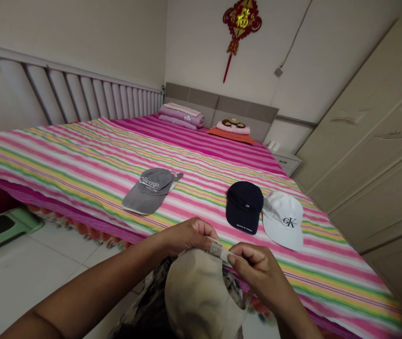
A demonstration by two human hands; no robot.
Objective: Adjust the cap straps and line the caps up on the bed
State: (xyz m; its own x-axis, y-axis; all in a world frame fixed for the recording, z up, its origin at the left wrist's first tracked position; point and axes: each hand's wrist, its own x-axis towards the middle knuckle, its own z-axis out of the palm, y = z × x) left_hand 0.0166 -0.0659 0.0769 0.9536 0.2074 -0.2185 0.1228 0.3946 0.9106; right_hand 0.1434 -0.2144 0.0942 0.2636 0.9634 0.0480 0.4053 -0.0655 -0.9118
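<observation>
A cream-coloured cap [197, 292] hangs in front of me at the bottom of the head view, its back opening facing right. My left hand [196, 235] pinches the cap's back strap beside a metal buckle [215, 250]. On the other side of that buckle, my right hand [253, 266] grips the strap between thumb and fingers. Beyond my hands, three more caps lie on the bed: a grey cap [153, 188] with white lettering at left, a navy cap [245, 207], and a white cap [285, 219] marked "CK" touching the navy one.
The bed has a striped sheet [91, 162]. Folded purple bedding [181, 117] and a pink folded item on an orange one [231, 135] lie near the headboard [222, 106]. A green stool [6, 228] stands at left, a wardrobe [373, 141] at right.
</observation>
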